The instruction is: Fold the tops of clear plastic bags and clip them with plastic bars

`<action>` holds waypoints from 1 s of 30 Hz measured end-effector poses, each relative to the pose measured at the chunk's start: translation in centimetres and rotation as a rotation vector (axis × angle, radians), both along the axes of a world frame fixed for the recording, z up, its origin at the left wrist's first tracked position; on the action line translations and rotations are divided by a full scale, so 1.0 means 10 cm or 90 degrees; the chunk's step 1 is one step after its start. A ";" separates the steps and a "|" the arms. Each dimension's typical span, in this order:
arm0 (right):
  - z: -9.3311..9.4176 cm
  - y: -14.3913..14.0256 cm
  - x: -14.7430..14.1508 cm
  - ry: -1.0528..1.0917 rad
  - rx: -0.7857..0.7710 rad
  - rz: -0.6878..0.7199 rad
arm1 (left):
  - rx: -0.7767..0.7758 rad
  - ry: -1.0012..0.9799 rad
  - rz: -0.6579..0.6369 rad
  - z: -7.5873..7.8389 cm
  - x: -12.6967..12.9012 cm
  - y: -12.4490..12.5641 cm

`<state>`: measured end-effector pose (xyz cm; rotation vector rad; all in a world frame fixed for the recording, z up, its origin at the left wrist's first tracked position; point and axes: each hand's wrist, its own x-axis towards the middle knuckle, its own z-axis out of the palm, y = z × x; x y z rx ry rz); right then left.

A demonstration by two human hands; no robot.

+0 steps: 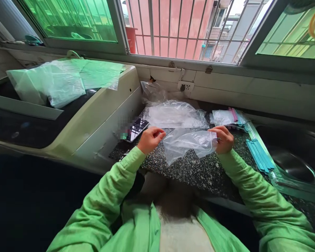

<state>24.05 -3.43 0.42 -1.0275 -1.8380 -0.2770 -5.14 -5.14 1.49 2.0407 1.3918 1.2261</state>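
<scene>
A clear plastic zip bag (pixel 187 141) is stretched sideways above the speckled counter (pixel 196 171). My right hand (pixel 224 140) grips its ribbed zip end, with the fingers curled round the edge. At the bag's other end, my left hand (pixel 151 140) is closed, thumb and forefinger pinched at the edge; the exact contact is hard to make out. Behind the bag lies a pile of clear plastic bags (pixel 175 113). Several blue strips (pixel 259 155) lie to the right of my right hand, and small bags with a pink strip (pixel 224 117) lie beyond it.
A phone (pixel 137 129) lies left of the bag pile. On the left, plastic bags (pixel 65 82) cover part of a raised appliance with a pale casing (pixel 115 101). A sink (pixel 296 157) is at the right. A wall socket (pixel 186 86) sits below the barred window (pixel 173 31).
</scene>
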 end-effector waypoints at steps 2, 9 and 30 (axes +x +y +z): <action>0.00 -0.01 -0.04 0.000 -0.018 0.001 | -0.007 -0.005 -0.065 0.12 0.10 0.09; -0.07 -0.02 -0.05 -0.005 0.015 0.056 | -0.103 -0.085 -0.145 -0.04 0.29 0.31; -0.11 0.15 -0.07 0.014 -0.121 0.051 | -0.046 -0.215 -0.110 -0.32 0.27 0.33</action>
